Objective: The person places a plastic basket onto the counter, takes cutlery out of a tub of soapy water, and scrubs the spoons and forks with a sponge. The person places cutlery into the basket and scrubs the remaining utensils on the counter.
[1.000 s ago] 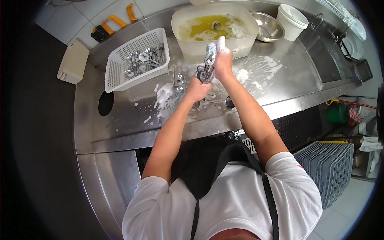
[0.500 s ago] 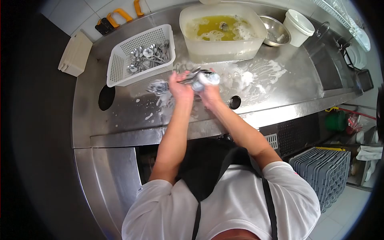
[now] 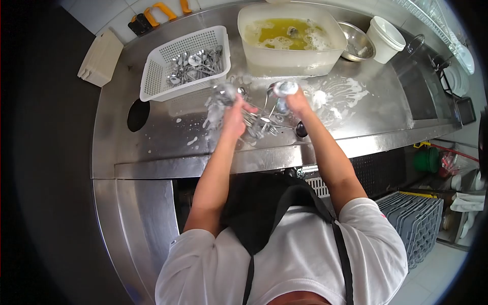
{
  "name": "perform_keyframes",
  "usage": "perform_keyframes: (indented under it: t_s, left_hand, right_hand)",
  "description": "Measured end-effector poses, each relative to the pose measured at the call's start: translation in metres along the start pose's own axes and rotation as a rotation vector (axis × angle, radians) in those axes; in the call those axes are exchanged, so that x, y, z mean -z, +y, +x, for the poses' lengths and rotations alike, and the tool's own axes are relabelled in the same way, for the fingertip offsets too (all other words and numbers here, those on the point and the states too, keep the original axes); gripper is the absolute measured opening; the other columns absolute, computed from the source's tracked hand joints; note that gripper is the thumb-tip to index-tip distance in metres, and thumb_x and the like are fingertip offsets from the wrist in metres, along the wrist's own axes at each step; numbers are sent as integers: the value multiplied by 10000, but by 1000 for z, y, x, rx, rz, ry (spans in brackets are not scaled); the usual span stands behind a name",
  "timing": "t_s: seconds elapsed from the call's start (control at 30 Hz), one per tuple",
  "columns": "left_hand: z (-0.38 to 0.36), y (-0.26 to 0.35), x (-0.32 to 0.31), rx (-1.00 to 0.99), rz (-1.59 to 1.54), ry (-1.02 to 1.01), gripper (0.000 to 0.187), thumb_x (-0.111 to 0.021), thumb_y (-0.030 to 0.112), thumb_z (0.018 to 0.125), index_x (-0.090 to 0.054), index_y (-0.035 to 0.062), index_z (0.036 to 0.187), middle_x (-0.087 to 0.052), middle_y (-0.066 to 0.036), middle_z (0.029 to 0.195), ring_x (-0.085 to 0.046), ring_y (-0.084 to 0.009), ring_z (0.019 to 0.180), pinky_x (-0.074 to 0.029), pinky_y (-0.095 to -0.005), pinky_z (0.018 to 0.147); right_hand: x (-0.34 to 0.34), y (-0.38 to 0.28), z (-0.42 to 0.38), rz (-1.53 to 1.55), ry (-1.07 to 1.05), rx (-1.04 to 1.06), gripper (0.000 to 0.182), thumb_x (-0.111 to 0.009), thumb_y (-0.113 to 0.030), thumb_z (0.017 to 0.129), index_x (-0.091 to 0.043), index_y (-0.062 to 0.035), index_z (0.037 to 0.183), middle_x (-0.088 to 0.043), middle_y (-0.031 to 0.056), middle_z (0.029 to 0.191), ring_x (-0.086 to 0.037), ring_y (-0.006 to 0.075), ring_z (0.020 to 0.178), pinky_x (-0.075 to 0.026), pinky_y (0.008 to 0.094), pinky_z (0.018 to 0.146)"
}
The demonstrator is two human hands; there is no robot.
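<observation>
Over the steel counter (image 3: 168,134), my left hand (image 3: 235,121) is closed around a bunch of cutlery (image 3: 222,94), whose far ends are blurred by motion. My right hand (image 3: 299,103) grips a whitish, foamy scrubbing pad (image 3: 285,88); thin metal handles stick out below it. Between and below the hands lies a loose pile of forks and spoons (image 3: 262,128). A ladle with a dark bowl (image 3: 301,129) rests beside my right wrist.
A white perforated basket (image 3: 152,84) of cutlery stands at the back left. Behind my hands is a plastic tub (image 3: 290,63) of yellowish soapy water, with a steel bowl (image 3: 362,38) and white bucket (image 3: 386,43) to its right. A round hole (image 3: 138,115) opens at left.
My hands have moved apart: the right went right with the pad, the left slightly right with cutlery. The fork and spoon pile now shows between them.
</observation>
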State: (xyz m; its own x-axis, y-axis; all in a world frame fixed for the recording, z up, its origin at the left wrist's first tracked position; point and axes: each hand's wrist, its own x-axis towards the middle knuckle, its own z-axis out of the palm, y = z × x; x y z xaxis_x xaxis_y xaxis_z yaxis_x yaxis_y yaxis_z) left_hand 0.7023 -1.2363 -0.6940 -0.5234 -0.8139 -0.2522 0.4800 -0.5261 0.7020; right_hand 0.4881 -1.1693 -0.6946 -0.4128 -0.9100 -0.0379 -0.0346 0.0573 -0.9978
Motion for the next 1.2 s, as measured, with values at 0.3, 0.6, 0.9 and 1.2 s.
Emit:
perform_keyframes:
  t_s: [0.3, 0.6, 0.9, 1.2]
  left_hand:
    - [16, -58, -4, 165, 283, -124, 240, -620, 151, 938, -618, -66, 1040, -659, -86, 946, -639, -192, 833, -509, -356, 724]
    - [-1, -52, -27, 122, 103, -82, 200, -689, 127, 890, -628, 27, 1051, -652, -56, 907, -624, -179, 767, -531, -362, 709]
    - [22, -17, -9, -19, -278, -133, 201, -651, 107, 914, -591, 70, 1101, -642, -66, 966, -620, -200, 907, -533, -360, 821]
    - [-2, -32, -5, -133, -61, -93, 148, -648, 167, 924, -598, 32, 889, -642, -95, 863, -642, -207, 798, -545, -375, 795]
  right_hand:
    - [-68, 8, 4, 162, 220, 196, 223, -544, 22, 809, -678, -29, 980, -696, 72, 898, -656, 203, 787, -514, 336, 697]
    - [-38, -36, 41, -232, 279, 313, 166, -675, -106, 780, -671, -44, 934, -689, 146, 805, -669, 326, 774, -512, 381, 693]
    - [-30, 14, -29, -532, -260, 192, 292, -729, -282, 782, -652, -74, 972, -685, 162, 891, -653, 355, 834, -502, 410, 756]
    - [-47, 11, -40, -582, -111, 364, 163, -712, -204, 796, -695, -77, 898, -694, 153, 893, -666, 337, 810, -517, 389, 716]
